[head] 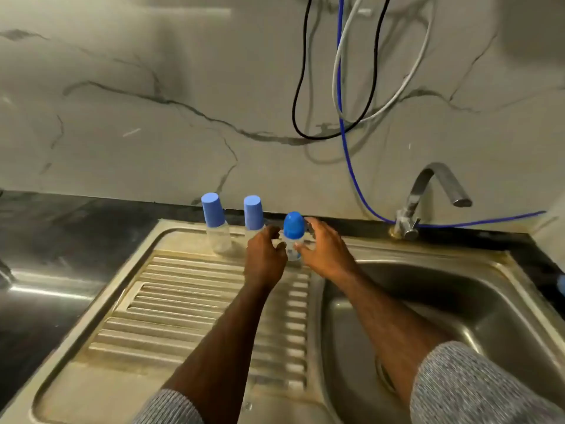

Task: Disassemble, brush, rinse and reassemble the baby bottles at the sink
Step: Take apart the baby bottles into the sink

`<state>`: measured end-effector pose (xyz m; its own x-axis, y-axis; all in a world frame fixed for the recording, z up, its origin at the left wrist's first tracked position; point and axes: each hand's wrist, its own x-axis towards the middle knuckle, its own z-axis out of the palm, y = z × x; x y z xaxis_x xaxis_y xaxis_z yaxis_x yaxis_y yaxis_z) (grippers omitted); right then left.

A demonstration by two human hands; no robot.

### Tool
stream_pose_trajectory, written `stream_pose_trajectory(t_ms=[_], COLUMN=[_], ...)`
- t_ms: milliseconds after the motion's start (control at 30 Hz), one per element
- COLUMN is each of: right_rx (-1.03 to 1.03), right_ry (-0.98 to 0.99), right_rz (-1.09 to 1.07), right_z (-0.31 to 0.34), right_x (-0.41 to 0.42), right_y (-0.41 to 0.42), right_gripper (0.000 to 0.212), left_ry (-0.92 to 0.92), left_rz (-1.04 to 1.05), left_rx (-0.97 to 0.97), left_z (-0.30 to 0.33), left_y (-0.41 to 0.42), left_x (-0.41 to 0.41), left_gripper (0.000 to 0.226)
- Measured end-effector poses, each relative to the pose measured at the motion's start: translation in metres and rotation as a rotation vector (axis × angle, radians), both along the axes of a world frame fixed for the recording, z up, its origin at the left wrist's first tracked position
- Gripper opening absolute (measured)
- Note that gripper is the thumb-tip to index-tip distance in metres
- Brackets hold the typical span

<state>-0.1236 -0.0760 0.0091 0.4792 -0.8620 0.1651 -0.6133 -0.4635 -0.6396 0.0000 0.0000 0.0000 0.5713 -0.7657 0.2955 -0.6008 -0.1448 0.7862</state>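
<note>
Baby bottles (216,223) stand along the sink's rear edge (360,240), frame centre. Left hand (265,255) and right hand (325,247) flank the rightmost bottle (293,237), fingers loosely curled; contact unclear. Ribbed drainboard (183,304) lies below.

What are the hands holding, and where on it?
Both hands, left hand and right hand, hold the rightmost baby bottle by its clear body, below the blue cap.

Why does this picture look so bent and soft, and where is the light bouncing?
Head view: the wide lens bows the sink's drainboard and the counter edge; bright glare streaks lie on the steel surface at the far left; the hanging cables cast faint shadows on the marbled wall; the upper corners and the hands look slightly smeared.
</note>
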Motion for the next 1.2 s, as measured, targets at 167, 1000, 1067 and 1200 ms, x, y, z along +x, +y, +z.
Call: stream_pose_trajectory(t_ms=[167, 1000, 1067, 1200], right_rx=[-0.023, 0.196, 0.229, 0.324], right_ry=[-0.102, -0.550, -0.457, -0.368], right_rz=[-0.049, -0.147, -0.106, 0.005], right_z=[-0.006, -0.057, -0.058, -0.053], right_x=[0.022, -0.172, -0.186, -0.198], right_y=[-0.009, 0.037, 0.036, 0.034], right_gripper=[0.070, 0.035, 0.035, 0.037], left_ry=[-0.041, -0.155, -0.213, -0.285], left_rz=[0.045, -0.553, -0.617, -0.612], left_rx=[-0.034, -0.069, 0.007, 0.068], left_z=[-0.013, -0.056, -0.058, -0.061], left_y=[-0.006, 0.006, 0.007, 0.005], left_x=[0.014, -0.142, -0.146, -0.147], left_gripper=[0.031, 0.059, 0.061, 0.065])
